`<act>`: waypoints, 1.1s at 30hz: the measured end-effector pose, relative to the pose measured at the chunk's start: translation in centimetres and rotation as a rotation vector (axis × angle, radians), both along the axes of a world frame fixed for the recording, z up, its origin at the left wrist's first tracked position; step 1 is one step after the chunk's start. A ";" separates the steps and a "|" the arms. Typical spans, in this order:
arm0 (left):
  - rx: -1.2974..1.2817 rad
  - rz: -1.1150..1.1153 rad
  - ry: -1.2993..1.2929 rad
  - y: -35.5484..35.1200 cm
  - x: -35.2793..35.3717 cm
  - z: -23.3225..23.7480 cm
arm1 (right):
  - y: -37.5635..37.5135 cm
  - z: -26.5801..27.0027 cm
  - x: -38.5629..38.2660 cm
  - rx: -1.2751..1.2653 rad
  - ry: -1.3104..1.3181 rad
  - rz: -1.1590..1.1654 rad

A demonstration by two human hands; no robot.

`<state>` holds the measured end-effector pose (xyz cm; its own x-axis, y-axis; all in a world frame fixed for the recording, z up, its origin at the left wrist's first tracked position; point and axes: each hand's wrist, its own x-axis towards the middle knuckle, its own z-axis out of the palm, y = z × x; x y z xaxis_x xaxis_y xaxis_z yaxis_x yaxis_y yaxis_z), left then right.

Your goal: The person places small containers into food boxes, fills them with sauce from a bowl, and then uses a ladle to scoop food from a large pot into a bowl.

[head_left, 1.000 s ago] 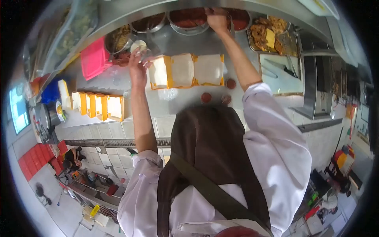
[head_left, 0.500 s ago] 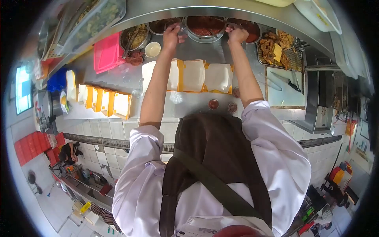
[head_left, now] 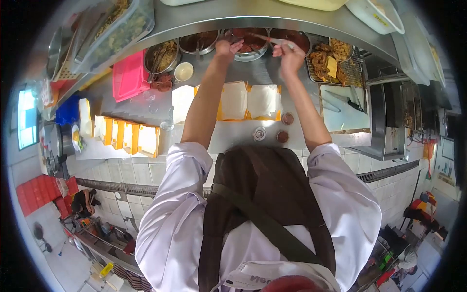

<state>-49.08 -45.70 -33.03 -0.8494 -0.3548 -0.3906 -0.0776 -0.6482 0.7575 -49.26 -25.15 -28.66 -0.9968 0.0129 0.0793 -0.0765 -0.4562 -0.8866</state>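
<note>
My right hand (head_left: 290, 56) is closed around the handle of a long spoon (head_left: 266, 38), which slants left over the middle pot of red sauce (head_left: 250, 56). The spoon's far end is hard to make out. My left hand (head_left: 228, 49) is at the left rim of that pot, fingers stretched towards it, with nothing plainly in them. Another pot of dark red sauce (head_left: 198, 44) stands to its left, and a third sauce pot (head_left: 294, 41) sits behind my right hand. Below my forearms, paper-lined open boxes (head_left: 263, 102) stand in a row, partly hidden by my left arm.
More narrow yellow-edged boxes (head_left: 146, 139) stand at left, near a pink container (head_left: 129, 78) and a cream cup (head_left: 184, 72). Small jars (head_left: 282, 136) lie close to my body. Fried meat on a rack (head_left: 333, 65) and a white cutting board (head_left: 340, 114) with tools are at right. A steel shelf (head_left: 272, 19) overhangs the pots.
My left hand has moved right, to the middle pot's edge. The spoon handle in my right hand now reaches across over that pot. The camera view has shifted slightly.
</note>
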 end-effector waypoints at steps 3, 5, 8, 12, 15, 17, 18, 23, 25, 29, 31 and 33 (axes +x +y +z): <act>0.080 0.028 -0.001 0.2 0.0 -0.4 | -0.2 0.9 2.1 0.245 0.194 0.022; 0.105 -0.057 0.123 -0.2 0.2 -1.1 | 0.0 1.8 2.8 0.482 0.479 0.026; 0.196 -0.051 0.104 -0.3 0.0 -1.8 | 0.3 2.4 3.8 0.637 0.673 0.041; 0.269 -0.043 0.121 -0.6 0.1 -2.2 | 0.2 2.6 4.1 0.753 0.777 0.067; 0.262 -0.075 0.181 -1.1 0.3 -2.7 | 0.1 3.0 3.9 0.715 0.826 0.033; 0.273 -0.060 0.126 -1.3 0.3 -2.8 | 0.2 3.1 3.5 0.663 0.776 0.046; 0.272 -0.062 0.125 -1.5 0.4 -2.6 | 0.3 2.9 3.1 0.663 0.774 0.044; 0.177 -0.070 0.219 -2.6 1.7 -2.4 | -0.1 0.7 -0.5 0.399 0.429 -0.116; 0.184 -0.027 0.193 -2.8 1.9 -2.1 | -1.1 -2.3 -3.0 0.481 0.406 -0.188; 0.158 0.006 0.127 -3.2 2.6 -1.7 | -3.3 -3.4 -4.2 0.810 0.510 -0.197; 0.159 -0.018 0.126 -3.7 2.6 -2.2 | -4.5 -5.4 -5.0 0.767 0.430 -0.111; 0.161 -0.041 0.129 -3.7 2.5 -2.2 | -5.8 -5.7 -5.3 0.563 0.265 -0.112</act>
<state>-46.57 -49.44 -35.26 -0.9084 -0.2610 -0.3266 -0.0153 -0.7599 0.6499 -54.52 -30.92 -34.34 -0.9373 0.0001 0.3485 -0.3468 0.0977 -0.9328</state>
